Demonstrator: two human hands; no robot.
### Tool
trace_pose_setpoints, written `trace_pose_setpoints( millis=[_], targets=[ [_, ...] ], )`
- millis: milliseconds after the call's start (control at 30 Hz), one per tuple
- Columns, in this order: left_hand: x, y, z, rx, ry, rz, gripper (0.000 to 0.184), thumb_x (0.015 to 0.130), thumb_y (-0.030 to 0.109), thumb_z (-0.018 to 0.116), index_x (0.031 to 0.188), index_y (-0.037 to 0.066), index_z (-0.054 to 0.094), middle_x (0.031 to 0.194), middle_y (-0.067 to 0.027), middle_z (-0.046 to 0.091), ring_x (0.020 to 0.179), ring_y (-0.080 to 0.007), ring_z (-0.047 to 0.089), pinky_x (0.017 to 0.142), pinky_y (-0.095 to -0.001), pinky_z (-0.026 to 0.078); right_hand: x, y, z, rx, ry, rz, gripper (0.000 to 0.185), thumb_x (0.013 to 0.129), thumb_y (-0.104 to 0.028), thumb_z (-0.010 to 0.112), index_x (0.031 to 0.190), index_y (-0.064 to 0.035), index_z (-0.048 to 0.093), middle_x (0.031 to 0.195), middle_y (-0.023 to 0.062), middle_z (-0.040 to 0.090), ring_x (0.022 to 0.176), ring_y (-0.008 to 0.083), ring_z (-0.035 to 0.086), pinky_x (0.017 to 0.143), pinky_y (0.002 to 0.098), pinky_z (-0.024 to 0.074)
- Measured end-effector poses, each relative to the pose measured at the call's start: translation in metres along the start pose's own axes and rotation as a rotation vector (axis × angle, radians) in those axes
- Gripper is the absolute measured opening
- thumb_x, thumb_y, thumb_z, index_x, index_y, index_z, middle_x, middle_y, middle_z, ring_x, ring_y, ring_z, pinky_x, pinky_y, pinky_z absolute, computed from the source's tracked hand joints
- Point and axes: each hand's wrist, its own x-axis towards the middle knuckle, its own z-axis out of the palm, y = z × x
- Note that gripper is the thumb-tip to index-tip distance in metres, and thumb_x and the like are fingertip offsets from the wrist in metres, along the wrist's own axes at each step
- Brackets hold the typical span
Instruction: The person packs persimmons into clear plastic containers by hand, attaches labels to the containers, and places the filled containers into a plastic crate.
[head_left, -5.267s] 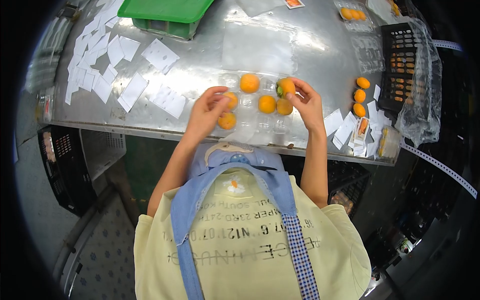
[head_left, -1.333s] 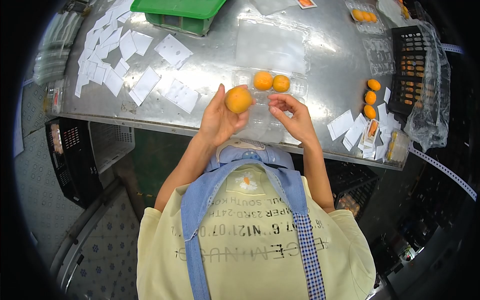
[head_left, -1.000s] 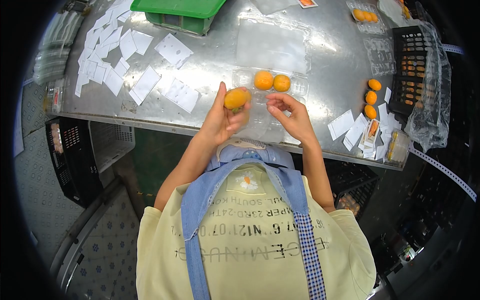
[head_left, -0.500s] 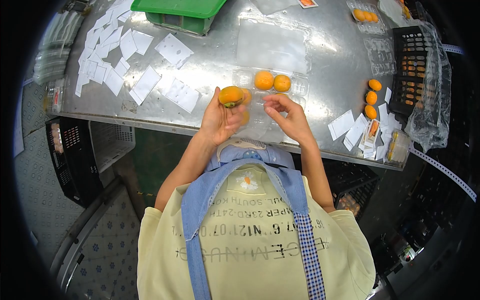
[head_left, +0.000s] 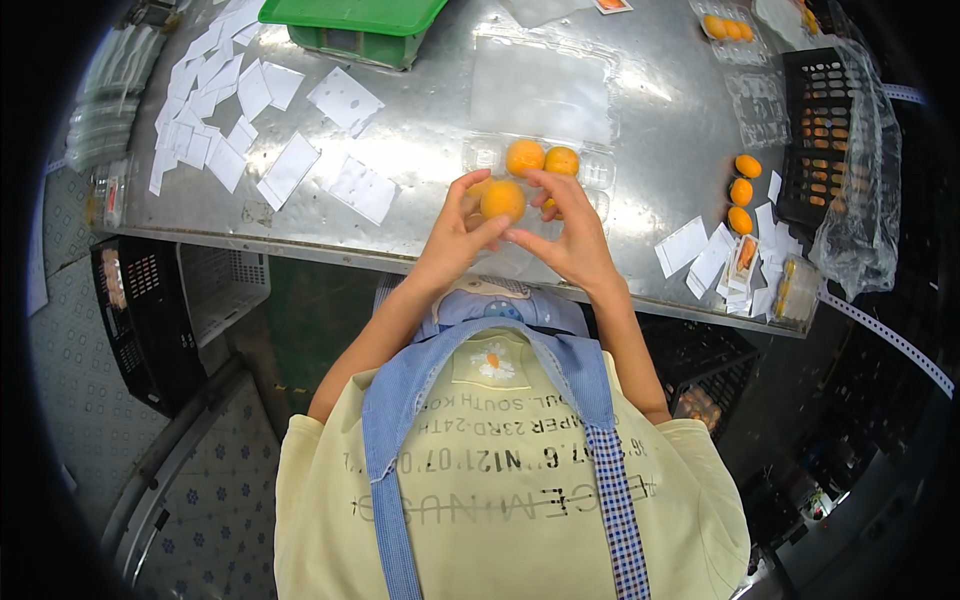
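My left hand (head_left: 455,232) is closed round an orange persimmon (head_left: 502,201), thumb in front and fingers along its left side. Close by on the right, my right hand (head_left: 578,232) has its fingers curved and spread, fingertips beside the fruit; whether they touch it I cannot tell. Just beyond both hands lies an open clear plastic tray (head_left: 597,172). Two persimmons, one on the left (head_left: 525,157) and one on the right (head_left: 562,161), sit in its far row. Part of another persimmon (head_left: 549,206) shows behind my right fingers. My hands hide much of the near row.
White paper cards (head_left: 290,170) are scattered on the metal table (head_left: 420,130) at left. A green-lidded box (head_left: 355,25) stands at the back. On the right are loose persimmons (head_left: 741,192), more cards (head_left: 710,263) and a black crate (head_left: 815,140). Stacked clear trays (head_left: 110,90) stand far left.
My left hand has moved right with the persimmon and turned it, so the green stem end no longer shows. My right hand has moved slightly left, beside the fruit.
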Motion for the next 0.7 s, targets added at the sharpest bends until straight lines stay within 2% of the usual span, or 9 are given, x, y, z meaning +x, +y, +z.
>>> trace_pose_setpoints(
  millis=[133, 300, 500, 567, 700],
  targets=[
    [0.001, -0.003, -0.003, 0.054, -0.023, 0.002, 0.069, 0.081, 0.016, 0.072, 0.135, 0.006, 0.03, 0.115, -0.0147, 0.053, 0.091, -0.0154, 0.057, 0.076, -0.0292, 0.049, 0.0, -0.001, -0.001, -0.038, -0.048, -0.038, 0.061, 0.068, -0.011, 0.077, 0.124, -0.0089, 0.053, 0.117, 0.0098, 0.055, 0.097, 0.0227, 0.057, 0.075, 0.0308, 0.0502],
    [0.0, -0.002, 0.001, 0.191, -0.015, 0.064, 0.068, 0.079, 0.017, 0.073, 0.133, 0.006, 0.033, 0.113, -0.0134, 0.052, 0.088, -0.0139, 0.057, 0.075, -0.0276, 0.049, -0.003, 0.008, 0.003, 0.011, -0.077, -0.075, 0.058, 0.07, -0.007, 0.075, 0.124, -0.0087, 0.053, 0.118, 0.0096, 0.055, 0.101, 0.0229, 0.057, 0.077, 0.0299, 0.0515],
    [0.004, 0.003, -0.001, 0.06, 0.11, 0.067, 0.052, 0.086, 0.021, 0.065, 0.129, 0.005, 0.04, 0.108, -0.0092, 0.052, 0.077, -0.0099, 0.056, 0.063, -0.0209, 0.045, -0.012, 0.038, 0.007, 0.624, 0.06, 0.175, 0.053, 0.076, -0.004, 0.072, 0.125, -0.003, 0.051, 0.118, 0.0078, 0.056, 0.099, 0.0179, 0.058, 0.076, 0.0283, 0.051],
    [0.007, 0.0, -0.005, 0.048, 0.144, 0.113, 0.039, 0.091, 0.019, 0.06, 0.124, 0.004, 0.046, 0.105, -0.0079, 0.054, 0.072, -0.0093, 0.056, 0.06, -0.02, 0.043, -0.014, 0.043, 0.002, 0.684, 0.091, 0.25, 0.053, 0.08, -0.006, 0.069, 0.128, -0.0012, 0.046, 0.116, 0.0105, 0.057, 0.098, 0.0182, 0.059, 0.075, 0.0284, 0.0508],
    [0.008, -0.003, -0.011, 0.061, 0.154, 0.114, 0.039, 0.09, 0.019, 0.061, 0.124, 0.005, 0.046, 0.103, -0.007, 0.055, 0.073, -0.0091, 0.057, 0.06, -0.02, 0.043, -0.018, 0.064, -0.006, 0.728, 0.146, 0.362, 0.049, 0.086, -0.011, 0.063, 0.13, -0.0016, 0.045, 0.116, 0.0115, 0.057, 0.1, 0.0192, 0.059, 0.075, 0.0293, 0.0513]
  ],
)
